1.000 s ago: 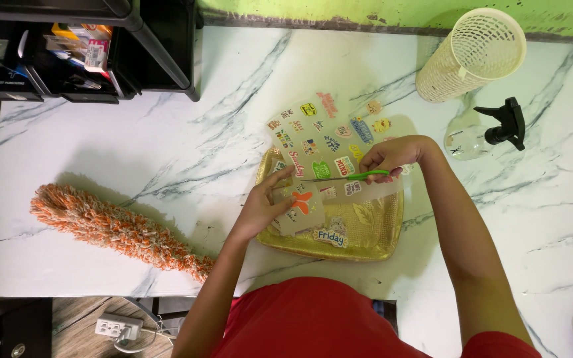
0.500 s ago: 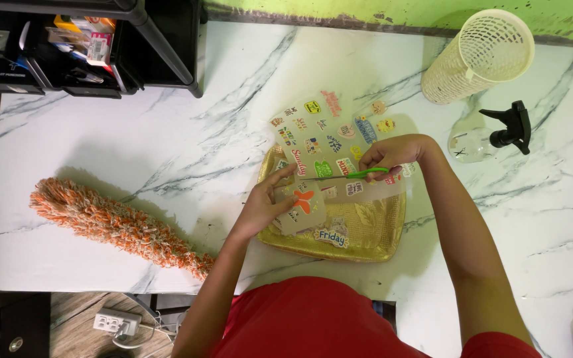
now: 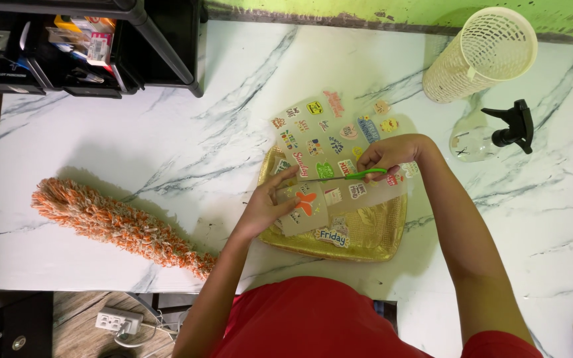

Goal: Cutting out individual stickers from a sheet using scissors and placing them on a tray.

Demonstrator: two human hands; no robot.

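Left hand [image 3: 266,209]: fingers pinch near-left part of sticker sheet [image 3: 329,149]. Right hand [image 3: 392,154]: closed on green-handled scissors [image 3: 356,176], blades across sheet. Sheet lies partly over gold tray [image 3: 366,245], centre of marble table [image 3: 167,132]. Orange duster [image 3: 114,225] at left; mesh basket [image 3: 482,53] and spray bottle [image 3: 492,136] far right.

Green-handled scissors [image 3: 359,175], gold tray [image 3: 379,238], orange-and-cream duster [image 3: 114,222], grey-veined white marble table [image 3: 167,132].
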